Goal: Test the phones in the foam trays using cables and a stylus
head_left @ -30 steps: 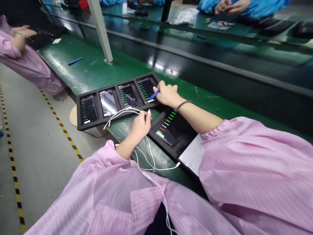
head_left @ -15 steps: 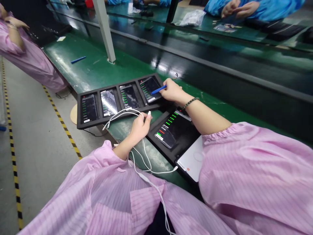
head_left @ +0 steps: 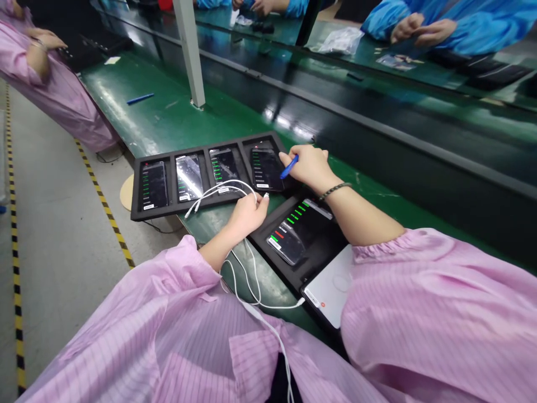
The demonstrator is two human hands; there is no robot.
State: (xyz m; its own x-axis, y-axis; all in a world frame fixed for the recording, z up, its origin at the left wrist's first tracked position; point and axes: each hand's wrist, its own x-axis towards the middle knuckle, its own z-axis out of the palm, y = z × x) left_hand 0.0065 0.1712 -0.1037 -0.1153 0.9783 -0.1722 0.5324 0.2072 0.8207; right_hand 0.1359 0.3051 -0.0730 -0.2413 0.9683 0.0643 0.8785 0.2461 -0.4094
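My left hand (head_left: 248,215) pinches a white charging cable (head_left: 254,274), its plug (head_left: 265,196) sticking up past the fingertips. More cable ends hang from this hand to the left. A blue pen (head_left: 289,167) is gripped in my right hand (head_left: 310,165), over the right edge of a smartphone (head_left: 265,168). That phone sits tilted in the rightmost compartment of a black tray (head_left: 157,215). Closer to me, a second black tray (head_left: 274,267) holds a phone (head_left: 289,235) with green and red lines of text. Beside it lies a white-screened phone (head_left: 329,288) with a white cable plugged in.
Three more phones, including one with a glaring screen (head_left: 188,176), lie in the far tray. Another blue pen (head_left: 140,99) rests on the green table (head_left: 159,126) near a grey post (head_left: 191,56). Co-workers in pink and blue sit around; a plastic bag (head_left: 342,40) lies across the line.
My right hand with the pen has drawn back toward the phone's right edge. The phone in the rightmost compartment now sits at a different angle. My left hand has moved slightly right with the cable.
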